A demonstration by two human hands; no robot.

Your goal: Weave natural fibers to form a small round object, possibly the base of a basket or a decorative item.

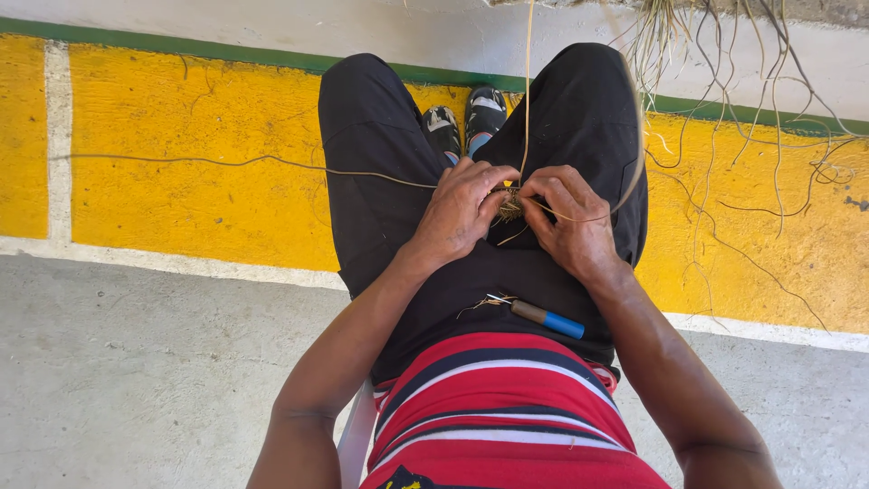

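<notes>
My left hand [459,210] and right hand [572,217] each keep a tight pinching grip on the small fibre knot [510,206] mid-frame; a blue-tipped tool [546,318] lies on my lap, below.

The small woven knot of fibre [510,206] lay mostly hidden between the fingertips of the left hand [460,213] and the right hand [568,217], so its shape could not be told. The long thin strand [226,163] ran off behind the left hand, and the dry roots [724,54] were cut off by the top edge. The metal tip of the blue-handled tool [546,318] was too small to make out.
</notes>
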